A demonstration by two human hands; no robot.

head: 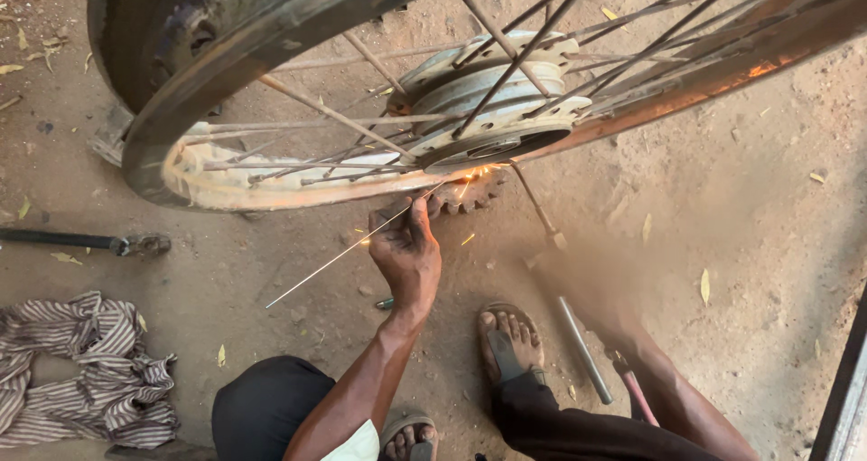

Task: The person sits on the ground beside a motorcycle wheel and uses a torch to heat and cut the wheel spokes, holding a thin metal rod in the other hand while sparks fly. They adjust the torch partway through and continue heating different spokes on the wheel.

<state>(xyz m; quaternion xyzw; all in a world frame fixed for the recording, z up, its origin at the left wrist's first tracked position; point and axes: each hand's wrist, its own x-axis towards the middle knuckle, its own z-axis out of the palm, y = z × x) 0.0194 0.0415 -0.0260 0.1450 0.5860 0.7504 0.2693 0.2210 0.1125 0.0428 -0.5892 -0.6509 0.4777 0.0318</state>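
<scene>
Left hand [406, 249] sits at the middle of the frame, fingers curled shut around something small that I can't make out, its knuckles pressed up toward a toothed sprocket [470, 192] lying on the dirt just under the wheel. Sparks fly from that spot, and one long bright streak runs from the fingers down toward the lower left. My right hand [603, 330] is only a brown blur at lower centre-right, so I cannot tell whether it is open or closed; the forearm behind it comes up from the lower right corner, and a reddish handle [638, 396] shows beside it.

Nearest to me, along the bottom edge, are my two sandalled feet [510, 339] and dark trousers. A grey metal rod [584, 350] lies on the ground just right of the foot, its long axis running from upper left to lower right, close under the blurred hand.

From where I watch, the sprocket lies straight above the left hand in the frame, touching or almost touching the fingertips, and up and to the left of the right hand. The left hand is clearly the nearer of the two.

Beyond it, a spoked wheel [298, 27] with a rusty rim spans the whole upper frame, its hub drum [488, 86] directly above the sprocket. A thin loose spoke [537, 210] leans down just right of the sparks.

Off at the left edge lie a dark bar [81, 241] and, below it, a striped cloth [81, 371] crumpled on the ground.
</scene>
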